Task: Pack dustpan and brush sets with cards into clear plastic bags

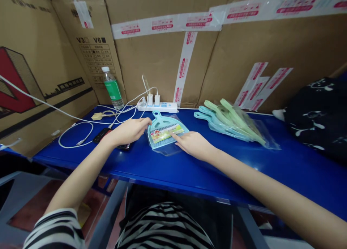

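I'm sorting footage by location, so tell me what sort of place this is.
Probably a makeshift work booth: taped cardboard walls, a blue table and, on it, a packaged dustpan.

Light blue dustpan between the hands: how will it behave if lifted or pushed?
The dustpan is probably stiff and light, since it looks like thin moulded plastic. Its loose, glossy clear wrapper may crumple or slip in a grasp. Lying flat on the table, it would likely slide rather than tip.
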A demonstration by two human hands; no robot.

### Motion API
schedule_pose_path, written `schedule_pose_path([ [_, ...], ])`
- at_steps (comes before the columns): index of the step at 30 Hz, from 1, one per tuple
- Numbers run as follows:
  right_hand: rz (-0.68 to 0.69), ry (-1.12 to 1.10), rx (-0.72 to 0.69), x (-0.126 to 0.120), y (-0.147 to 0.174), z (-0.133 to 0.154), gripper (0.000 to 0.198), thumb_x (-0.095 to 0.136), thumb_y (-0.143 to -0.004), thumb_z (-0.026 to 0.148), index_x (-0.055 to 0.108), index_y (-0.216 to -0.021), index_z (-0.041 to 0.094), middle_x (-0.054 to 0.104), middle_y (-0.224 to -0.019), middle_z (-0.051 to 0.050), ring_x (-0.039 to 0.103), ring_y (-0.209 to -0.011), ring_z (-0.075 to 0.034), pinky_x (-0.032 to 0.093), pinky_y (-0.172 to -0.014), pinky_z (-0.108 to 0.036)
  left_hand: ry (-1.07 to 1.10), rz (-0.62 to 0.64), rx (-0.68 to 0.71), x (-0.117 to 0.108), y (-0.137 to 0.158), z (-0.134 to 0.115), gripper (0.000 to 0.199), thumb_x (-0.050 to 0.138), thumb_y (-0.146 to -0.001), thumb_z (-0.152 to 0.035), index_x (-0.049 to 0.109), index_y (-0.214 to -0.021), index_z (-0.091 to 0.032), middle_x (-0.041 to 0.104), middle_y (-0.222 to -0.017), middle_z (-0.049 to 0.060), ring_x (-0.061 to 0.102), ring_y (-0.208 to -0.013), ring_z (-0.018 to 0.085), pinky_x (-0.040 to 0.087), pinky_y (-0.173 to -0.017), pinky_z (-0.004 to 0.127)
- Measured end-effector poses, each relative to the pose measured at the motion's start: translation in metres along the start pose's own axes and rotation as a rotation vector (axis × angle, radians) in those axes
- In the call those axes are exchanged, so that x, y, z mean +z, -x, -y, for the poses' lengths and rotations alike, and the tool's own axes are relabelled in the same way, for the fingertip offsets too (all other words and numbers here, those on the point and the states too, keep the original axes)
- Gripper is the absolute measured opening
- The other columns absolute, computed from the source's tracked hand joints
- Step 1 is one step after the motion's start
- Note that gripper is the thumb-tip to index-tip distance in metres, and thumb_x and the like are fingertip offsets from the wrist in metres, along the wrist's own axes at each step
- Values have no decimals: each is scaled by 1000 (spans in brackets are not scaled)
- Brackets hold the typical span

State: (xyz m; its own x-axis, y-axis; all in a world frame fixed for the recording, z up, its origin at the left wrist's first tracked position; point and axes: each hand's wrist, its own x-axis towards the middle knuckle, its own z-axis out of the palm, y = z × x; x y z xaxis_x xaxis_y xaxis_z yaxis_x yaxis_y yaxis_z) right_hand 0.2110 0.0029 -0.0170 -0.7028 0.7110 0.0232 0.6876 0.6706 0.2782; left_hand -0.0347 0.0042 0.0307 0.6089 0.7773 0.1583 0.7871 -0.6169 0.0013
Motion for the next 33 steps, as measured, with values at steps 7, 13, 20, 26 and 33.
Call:
schedule_pose_path([
  [7, 95, 8, 90, -10, -10, 8, 45, 42, -97, 29, 47, -140, 17, 75, -88, -15, 71, -82, -25, 45, -58, -29, -294, 95, -66, -3, -45, -8, 31, 35, -86, -7, 56, -109, -12, 68, -101, 12, 68, -83, 21, 51, -70, 30],
  [13, 102, -3, 74, -10, -7, 5, 45, 39, -97, 19, 46, -141, 19, 76, -95, -12, 71, -87, -24, 48, -61, -30, -361, 94, -19, 24, -54, -1, 35, 36, -91, -8, 53, -121, -14, 64, -121, 15, 63, -106, 23, 52, -84, 35],
  [20, 34, 55, -24, -12, -3, 2, 42, 41, -88, 2, 62, -123, 11, 75, -95, -14, 71, -85, -24, 49, -62, -30, -250, 124, 49, 39, -58, 17, 42, 36, -94, -10, 43, -135, -16, 55, -136, 14, 51, -125, 22, 45, -99, 40],
  [26, 15, 18, -33, -15, 1, -3, 25, 46, -87, 5, 70, -95, 12, 75, -90, -13, 70, -84, -23, 44, -65, -29, -309, 162, 2, 34, -57, 7, 38, 35, -93, -6, 50, -127, -11, 62, -121, 17, 57, -115, 23, 47, -95, 39],
  [33, -255, -216, 50, -14, 18, -33, 21, 47, -85, 14, 67, -88, 20, 72, -70, -2, 64, -63, -17, 34, -56, -26, -343, 175, 7, 25, -46, -4, 37, 37, -87, 1, 56, -116, -13, 65, -99, 10, 65, -92, 19, 50, -79, 30],
])
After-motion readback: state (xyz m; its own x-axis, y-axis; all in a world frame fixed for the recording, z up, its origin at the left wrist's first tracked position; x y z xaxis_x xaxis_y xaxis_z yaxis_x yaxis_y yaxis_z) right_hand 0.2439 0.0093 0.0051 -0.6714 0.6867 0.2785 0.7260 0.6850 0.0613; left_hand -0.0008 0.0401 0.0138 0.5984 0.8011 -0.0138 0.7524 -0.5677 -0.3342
